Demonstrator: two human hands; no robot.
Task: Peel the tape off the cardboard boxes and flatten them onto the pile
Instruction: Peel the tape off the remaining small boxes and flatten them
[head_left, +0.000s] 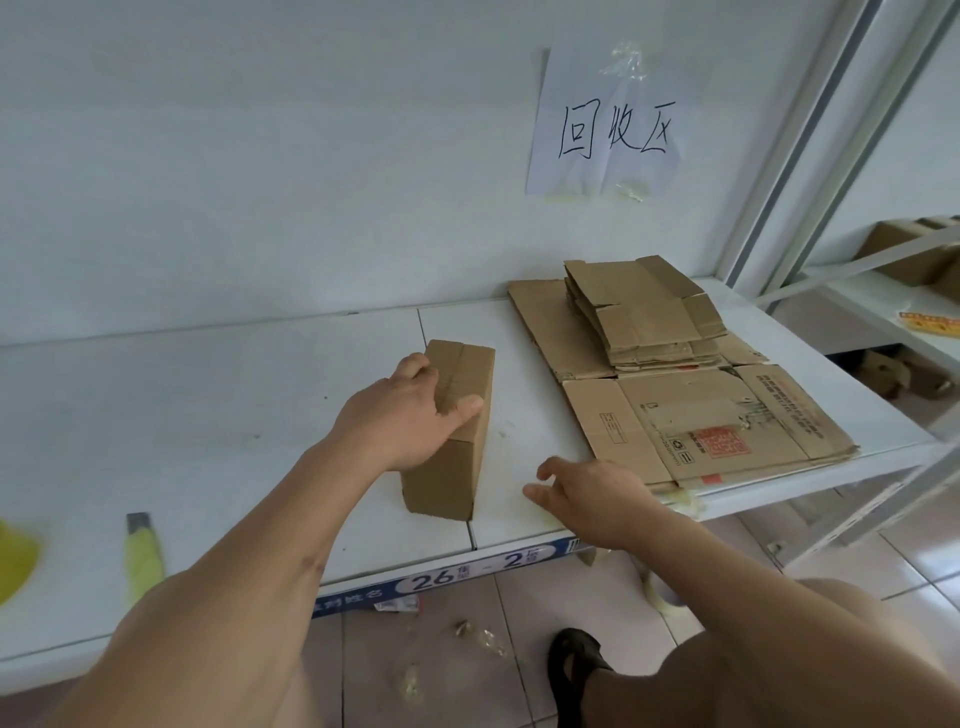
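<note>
A sealed cardboard box (451, 431) is steadied on the white shelf (218, 415) at mid-frame, ready for its tape to be peeled.

The box is gripped by the left hand (410, 415), thumb curled over the top edge and fingers wrapped round the far side, seemingly so that it is kept from sliding while the tape strip (460, 376) along the top seam is reached. The right hand (592, 499), fingers spread and slightly bent, is held empty just above the shelf edge to the lower right of the box. The flattened pile (670, 374) lies right of centre, creased brown sheets stacked on a larger printed one. A yellow-handled cutter (141, 551) is left untouched at the lower left.
</note>
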